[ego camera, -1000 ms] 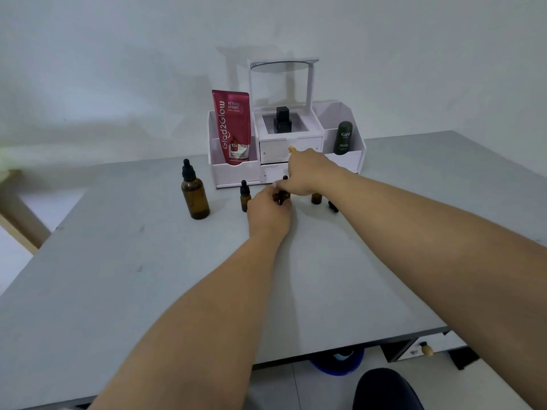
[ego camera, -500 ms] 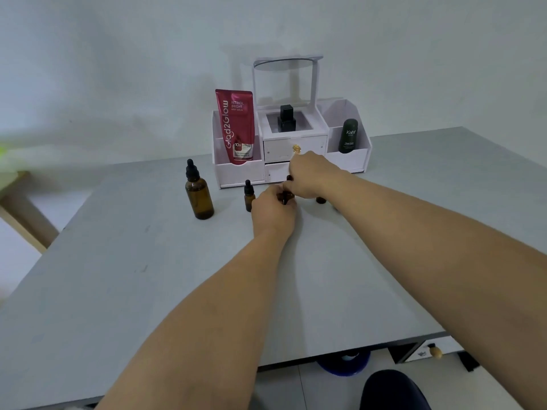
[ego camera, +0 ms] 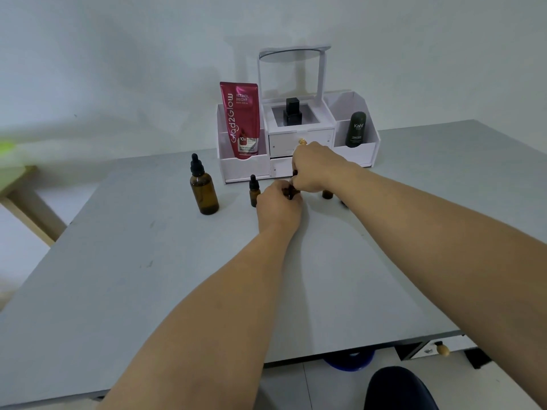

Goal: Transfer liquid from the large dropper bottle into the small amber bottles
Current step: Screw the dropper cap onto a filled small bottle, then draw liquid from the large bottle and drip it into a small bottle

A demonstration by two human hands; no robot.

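The large amber dropper bottle [ego camera: 203, 189] stands upright with its black cap on, at the left of the grey table [ego camera: 124, 276]. A small amber bottle [ego camera: 254, 191] with a black dropper cap stands to its right. My left hand [ego camera: 278, 204] is closed around another small amber bottle [ego camera: 289, 192], mostly hidden by my fingers. My right hand [ego camera: 313, 170] pinches the black cap on top of that bottle. A third small bottle [ego camera: 327, 194] stands uncapped behind my right wrist, and a dark cap [ego camera: 343, 203] lies beside it.
A white organiser [ego camera: 299, 143] stands at the back against the wall, holding a red tube [ego camera: 241, 119], a black bottle [ego camera: 292, 112] and a dark green container [ego camera: 356, 129]. A dark chair seat [ego camera: 396, 389] shows below the table's front edge.
Both hands stay clasped on the same small bottle, with only slight finger shifts. The view has tilted a little.
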